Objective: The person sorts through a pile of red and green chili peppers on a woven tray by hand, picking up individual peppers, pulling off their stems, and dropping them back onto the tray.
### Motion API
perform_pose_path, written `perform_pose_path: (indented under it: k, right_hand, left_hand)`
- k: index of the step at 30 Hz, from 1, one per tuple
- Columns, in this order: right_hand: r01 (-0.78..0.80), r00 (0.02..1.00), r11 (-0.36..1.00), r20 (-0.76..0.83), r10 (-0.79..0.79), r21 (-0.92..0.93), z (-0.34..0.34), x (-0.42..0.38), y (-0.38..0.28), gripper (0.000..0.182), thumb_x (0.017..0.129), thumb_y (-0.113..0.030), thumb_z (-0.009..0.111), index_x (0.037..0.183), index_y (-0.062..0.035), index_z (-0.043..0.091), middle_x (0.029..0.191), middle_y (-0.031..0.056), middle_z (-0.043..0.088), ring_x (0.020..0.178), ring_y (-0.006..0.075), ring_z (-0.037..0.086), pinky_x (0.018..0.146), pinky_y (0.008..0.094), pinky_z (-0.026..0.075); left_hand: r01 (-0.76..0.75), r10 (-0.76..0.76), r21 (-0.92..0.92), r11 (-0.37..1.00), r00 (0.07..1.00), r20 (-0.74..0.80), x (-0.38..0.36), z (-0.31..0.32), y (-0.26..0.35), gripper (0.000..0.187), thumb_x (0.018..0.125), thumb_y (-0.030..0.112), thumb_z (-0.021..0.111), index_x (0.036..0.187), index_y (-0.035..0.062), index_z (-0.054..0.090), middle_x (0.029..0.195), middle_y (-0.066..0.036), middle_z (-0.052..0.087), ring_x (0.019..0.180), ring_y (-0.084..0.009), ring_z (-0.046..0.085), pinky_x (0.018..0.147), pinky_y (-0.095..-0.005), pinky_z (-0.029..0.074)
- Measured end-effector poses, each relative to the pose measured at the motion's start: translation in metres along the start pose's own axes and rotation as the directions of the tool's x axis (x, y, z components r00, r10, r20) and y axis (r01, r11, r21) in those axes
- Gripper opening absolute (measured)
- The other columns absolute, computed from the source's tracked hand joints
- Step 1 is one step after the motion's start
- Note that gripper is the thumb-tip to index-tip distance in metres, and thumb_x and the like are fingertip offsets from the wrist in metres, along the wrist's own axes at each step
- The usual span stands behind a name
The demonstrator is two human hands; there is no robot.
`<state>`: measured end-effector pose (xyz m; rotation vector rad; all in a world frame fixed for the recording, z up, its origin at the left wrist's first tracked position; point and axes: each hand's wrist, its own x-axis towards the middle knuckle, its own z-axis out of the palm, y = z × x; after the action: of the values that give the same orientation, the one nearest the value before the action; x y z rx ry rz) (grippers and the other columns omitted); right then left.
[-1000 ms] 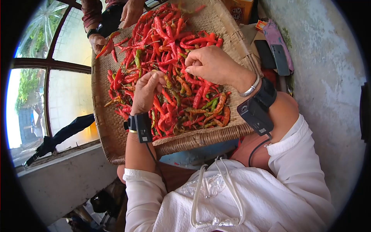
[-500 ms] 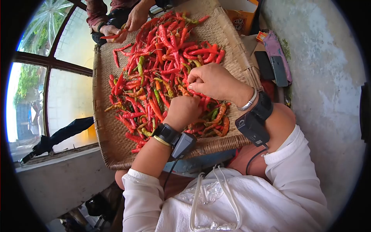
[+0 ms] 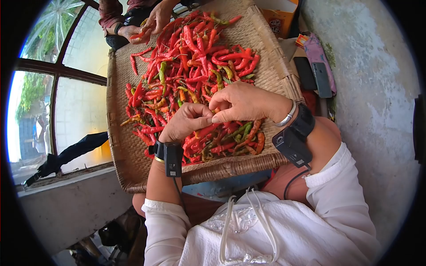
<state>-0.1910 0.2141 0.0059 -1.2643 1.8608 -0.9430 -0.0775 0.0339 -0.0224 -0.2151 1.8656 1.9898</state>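
Many red, orange and green chili peppers (image 3: 195, 62) lie heaped in a shallow woven basket (image 3: 266, 44). Over the near part of the heap, my left hand (image 3: 188, 120) has thumb and forefinger pinched together. My right hand (image 3: 246, 103) meets it from the right, its thumb and fingertips also drawn together at my left fingertips. Anything between the fingertips is too small to make out. Each of my wrists carries a black box on a strap.
Another person's hands (image 3: 155, 20) hold a red pepper at the basket's far left corner. Two phones (image 3: 321, 80) and a pink cloth lie right of the basket, near an orange box (image 3: 279, 20). A dark folded umbrella (image 3: 73, 153) leans by the window.
My left hand has turned and moved up and left, off the peppers, to meet my right fingertips. My right hand has lowered slightly. The other person's hands have shifted a little.
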Motion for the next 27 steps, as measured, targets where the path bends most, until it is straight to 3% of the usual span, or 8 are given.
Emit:
perform_pose_path:
  k: [3, 5, 9, 13, 15, 18, 22, 27]
  right_hand:
    - [0.044, 0.997, 0.998, 0.067, -0.042, -0.033, 0.002, -0.001, 0.005, 0.024, 0.075, -0.023, 0.063, 0.089, -0.0030, 0.063, 0.069, 0.0076, 0.060, 0.061, 0.0178, 0.056, 0.060, 0.0309, 0.044]
    - [0.052, 0.992, 0.998, -0.115, -0.047, 0.044, -0.001, 0.000, 0.003, 0.020, 0.074, -0.019, 0.061, 0.085, -0.0029, 0.064, 0.073, 0.0114, 0.063, 0.065, 0.0207, 0.061, 0.063, 0.0320, 0.046]
    - [0.026, 0.915, 0.828, -0.346, 0.206, 0.560, -0.007, 0.002, -0.005, 0.017, 0.082, -0.014, 0.057, 0.088, 0.0003, 0.061, 0.064, 0.0040, 0.059, 0.056, 0.0091, 0.055, 0.052, 0.0223, 0.045]
    - [0.076, 0.887, 0.773, -0.397, 0.236, 0.629, -0.011, 0.003, -0.002, 0.019, 0.085, -0.016, 0.055, 0.088, 0.0017, 0.060, 0.063, 0.0015, 0.055, 0.053, 0.0071, 0.051, 0.050, 0.0209, 0.044]
    - [0.083, 0.884, 0.774, -0.405, 0.233, 0.628, -0.009, 0.003, -0.003, 0.018, 0.085, -0.016, 0.055, 0.088, 0.0014, 0.060, 0.064, 0.0016, 0.056, 0.053, 0.0068, 0.051, 0.049, 0.0209, 0.044]
    - [0.093, 0.916, 0.775, -0.358, 0.180, 0.626, -0.005, 0.005, 0.001, 0.018, 0.085, -0.016, 0.054, 0.087, 0.0011, 0.060, 0.065, 0.0017, 0.056, 0.054, 0.0068, 0.051, 0.049, 0.0209, 0.043]
    - [0.025, 0.920, 0.775, -0.318, 0.229, 0.631, -0.006, 0.003, 0.000, 0.017, 0.085, -0.015, 0.054, 0.088, 0.0011, 0.060, 0.065, 0.0016, 0.056, 0.054, 0.0069, 0.051, 0.048, 0.0208, 0.043]
    - [0.046, 0.924, 0.766, -0.320, 0.212, 0.642, -0.006, 0.004, -0.001, 0.018, 0.085, -0.015, 0.053, 0.089, 0.0011, 0.060, 0.064, 0.0010, 0.056, 0.053, 0.0064, 0.051, 0.048, 0.0202, 0.043]
  left_hand:
    - [0.002, -0.002, 0.012, 1.000, 1.000, -0.003, -0.003, -0.003, 0.001, 0.008, 0.079, 0.013, 0.064, 0.079, 0.0055, 0.062, 0.066, 0.007, 0.054, 0.057, -0.0003, 0.045, 0.051, -0.0166, 0.036]
    - [0.017, -0.016, 0.044, 0.999, 0.999, -0.029, -0.003, -0.005, 0.002, 0.008, 0.079, 0.013, 0.065, 0.079, 0.0058, 0.062, 0.066, 0.007, 0.054, 0.057, -0.0003, 0.045, 0.051, -0.0163, 0.036]
    - [-0.068, 0.060, -0.071, 0.995, 0.992, -0.111, -0.004, -0.012, 0.003, 0.009, 0.082, 0.015, 0.062, 0.081, 0.0067, 0.061, 0.066, 0.006, 0.054, 0.053, -0.0011, 0.042, 0.047, -0.0174, 0.035]
    - [-0.595, 0.202, -0.454, 0.664, 0.726, -0.657, 0.008, -0.024, 0.007, 0.014, 0.089, 0.016, 0.051, 0.089, 0.0048, 0.059, 0.064, 0.003, 0.055, 0.049, -0.0025, 0.040, 0.045, -0.0177, 0.034]
    - [-0.356, 0.203, -0.087, 0.930, 0.698, -0.687, 0.010, -0.031, -0.002, 0.015, 0.088, 0.018, 0.053, 0.089, 0.0052, 0.060, 0.066, 0.002, 0.057, 0.049, -0.0021, 0.039, 0.046, -0.0178, 0.034]
    - [0.004, 0.112, 0.390, 0.921, 0.955, -0.275, 0.009, -0.031, -0.020, 0.014, 0.082, 0.017, 0.060, 0.085, 0.0034, 0.063, 0.069, -0.001, 0.060, 0.059, -0.0074, 0.051, 0.055, -0.0212, 0.042]
    - [-0.195, 0.087, 0.734, 0.651, 0.979, 0.182, 0.012, -0.019, -0.027, 0.020, 0.073, 0.017, 0.067, 0.087, 0.0040, 0.065, 0.075, -0.006, 0.064, 0.069, -0.0179, 0.060, 0.065, -0.0288, 0.047]
    - [0.036, -0.158, 0.772, 0.635, 0.984, 0.084, 0.004, -0.023, -0.017, 0.023, 0.069, 0.020, 0.067, 0.085, 0.0040, 0.065, 0.077, -0.008, 0.064, 0.070, -0.0198, 0.061, 0.066, -0.0313, 0.047]
